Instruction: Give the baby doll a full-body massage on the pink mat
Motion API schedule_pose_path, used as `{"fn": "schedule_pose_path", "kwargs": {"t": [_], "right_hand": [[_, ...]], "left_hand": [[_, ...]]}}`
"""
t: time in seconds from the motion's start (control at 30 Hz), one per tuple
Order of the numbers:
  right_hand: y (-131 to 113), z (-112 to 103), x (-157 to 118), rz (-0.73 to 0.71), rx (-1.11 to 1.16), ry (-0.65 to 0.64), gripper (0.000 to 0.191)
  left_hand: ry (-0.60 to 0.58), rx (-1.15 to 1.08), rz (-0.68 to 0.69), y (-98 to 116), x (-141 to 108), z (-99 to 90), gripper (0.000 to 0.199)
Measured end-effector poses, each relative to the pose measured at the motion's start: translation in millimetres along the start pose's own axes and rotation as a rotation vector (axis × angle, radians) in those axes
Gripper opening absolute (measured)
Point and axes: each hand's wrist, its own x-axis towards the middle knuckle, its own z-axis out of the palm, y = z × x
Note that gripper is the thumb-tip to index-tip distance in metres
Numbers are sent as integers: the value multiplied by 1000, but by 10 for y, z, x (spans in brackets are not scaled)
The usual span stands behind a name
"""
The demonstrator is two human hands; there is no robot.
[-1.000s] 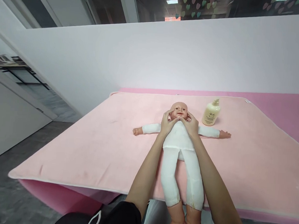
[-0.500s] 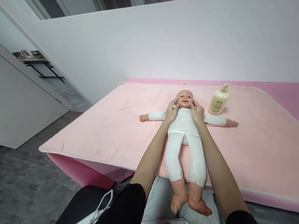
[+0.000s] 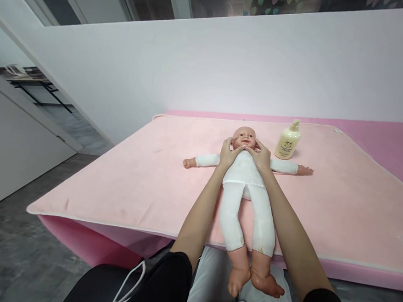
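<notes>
A baby doll lies on its back, its white cloth arms spread wide and its feet toward me. My left hand cups the left side of its head, the thumb reaching in to the chin. On the other side my right hand mirrors this, fingers along the cheek and thumb at the chin. The two thumb tips nearly meet under the doll's mouth. Some fingertips are hidden beside the head. A pale yellow pump bottle stands upright to the right of the doll's head.
A light pink mat covers the table, with darker pink showing behind it. Beyond rises a white wall with glass above. A white cable lies by my left sleeve. The doll's feet hang past the front edge.
Both thumbs have moved inward from the doll's cheeks to its chin. The fingers stay at the sides of the head. The camera view has shifted slightly; the bottle stands where it was.
</notes>
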Motion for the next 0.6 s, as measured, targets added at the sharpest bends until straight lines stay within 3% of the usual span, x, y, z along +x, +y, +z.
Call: {"fn": "schedule_pose_path", "kwargs": {"t": [0.43, 0.6], "right_hand": [[70, -13, -4, -26, 42, 27, 46], [39, 2, -20, -23, 45, 49, 45]], "left_hand": [[-56, 45, 87, -45, 27, -18, 34], [-68, 29, 48, -9, 3, -9, 44]]}}
